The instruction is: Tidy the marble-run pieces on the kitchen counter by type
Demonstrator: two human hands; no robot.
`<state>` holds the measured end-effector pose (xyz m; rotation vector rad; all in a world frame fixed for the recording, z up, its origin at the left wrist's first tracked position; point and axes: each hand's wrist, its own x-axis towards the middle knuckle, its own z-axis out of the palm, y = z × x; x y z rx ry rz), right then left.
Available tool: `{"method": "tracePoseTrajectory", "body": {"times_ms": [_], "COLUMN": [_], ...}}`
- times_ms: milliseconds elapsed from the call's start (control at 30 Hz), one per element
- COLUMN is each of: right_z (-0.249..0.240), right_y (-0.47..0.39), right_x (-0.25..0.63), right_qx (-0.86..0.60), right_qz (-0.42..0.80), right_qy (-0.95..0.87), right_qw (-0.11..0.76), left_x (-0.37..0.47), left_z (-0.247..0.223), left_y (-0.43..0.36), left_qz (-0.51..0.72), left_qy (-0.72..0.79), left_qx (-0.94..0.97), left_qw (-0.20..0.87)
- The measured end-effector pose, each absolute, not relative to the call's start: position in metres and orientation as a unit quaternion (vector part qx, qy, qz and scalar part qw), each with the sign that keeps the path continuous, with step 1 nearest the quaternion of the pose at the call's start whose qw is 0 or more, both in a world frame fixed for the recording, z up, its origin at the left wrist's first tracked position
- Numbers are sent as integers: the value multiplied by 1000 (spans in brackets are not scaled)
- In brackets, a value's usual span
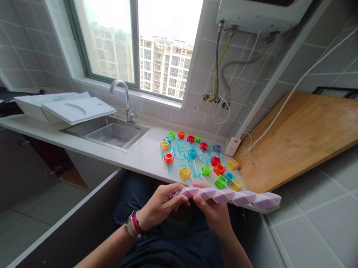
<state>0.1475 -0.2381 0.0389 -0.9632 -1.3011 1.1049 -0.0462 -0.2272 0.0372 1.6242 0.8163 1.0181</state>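
The left hand point(165, 203) and the right hand point(213, 212) are both closed around one lilac twisted strip point(231, 197). The left hand holds it at its left end, and the right hand holds it just beside, with the thumb on the near side. The strip is in front of the person's body, by the near edge of the white countertop point(147, 164), and its longer part points to the right. On the left wrist there is a watch point(131, 226) with a red band beside it. Beyond the strip, open-frame cubes point(185, 173) in yellow, red, green and blue lie spread on the countertop, around and among clear blue plastic pieces point(180, 150). Farther to the left is a metal sink point(117, 135) with a faucet point(128, 106), and a wooden board point(303, 134) is at the right
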Motion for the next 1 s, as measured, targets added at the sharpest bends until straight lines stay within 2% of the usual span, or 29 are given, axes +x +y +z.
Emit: {"method": "tracePoseTrajectory", "body": {"times_ms": [200, 333, 600, 767, 933, 1000], "right_z": [24, 17, 26, 38, 49, 50], "right_y": [-228, -224, -224, -223, -223, -223], "right_x": [147, 147, 158, 169, 178, 179], "right_qx": [-417, -408, -380, -363, -322, -318], "right_qz": [482, 493, 498, 513, 572, 578], "right_qy": [-512, -489, -553, -595, -648, -650], "right_qw": [577, 592, 549, 501, 386, 378], "left_x": [-45, -45, -42, -49, -61, -64], "left_z": [36, 35, 30, 39, 56, 60], "left_y": [-223, -223, -227, -222, -212, -208], "left_qz": [435, 429, 405, 320, 157, 137], "left_qy": [334, 333, 317, 305, 248, 238], "left_qx": [622, 640, 636, 638, 630, 636], "left_qw": [559, 543, 575, 631, 719, 721]}}
